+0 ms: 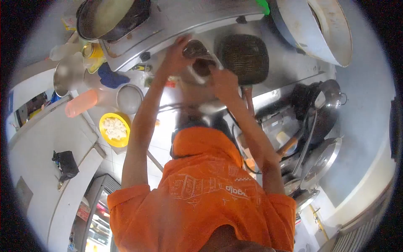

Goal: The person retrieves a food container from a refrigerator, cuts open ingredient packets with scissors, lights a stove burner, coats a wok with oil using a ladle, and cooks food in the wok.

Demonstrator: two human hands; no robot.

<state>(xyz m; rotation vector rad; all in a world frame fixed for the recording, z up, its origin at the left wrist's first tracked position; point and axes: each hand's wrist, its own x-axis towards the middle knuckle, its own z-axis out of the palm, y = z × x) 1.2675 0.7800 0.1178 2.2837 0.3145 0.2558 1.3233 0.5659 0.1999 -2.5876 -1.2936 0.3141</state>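
On the steel worktop (283,63), two dark round shapes lie between my hands, with a shiny, pale edge around them; blur hides what they are. My left hand (179,54) is beside the upper dark shape (195,49), its fingers pointing up and its thumb towards the middle; whether it grips the edge is unclear. At the lower dark shape (203,66), my right hand (225,83) has its fingers bent together on something too small to name. A square ridged grill pan (243,59) lies just right of my right hand, its handle towards me.
A large pot (110,19) stands upper left, a big white round vessel (308,25) upper right. Left are a yellow bowl of white food (114,129), a metal bowl (129,99) and a pink bottle (82,103). Pans and lids (321,164) crowd the right.
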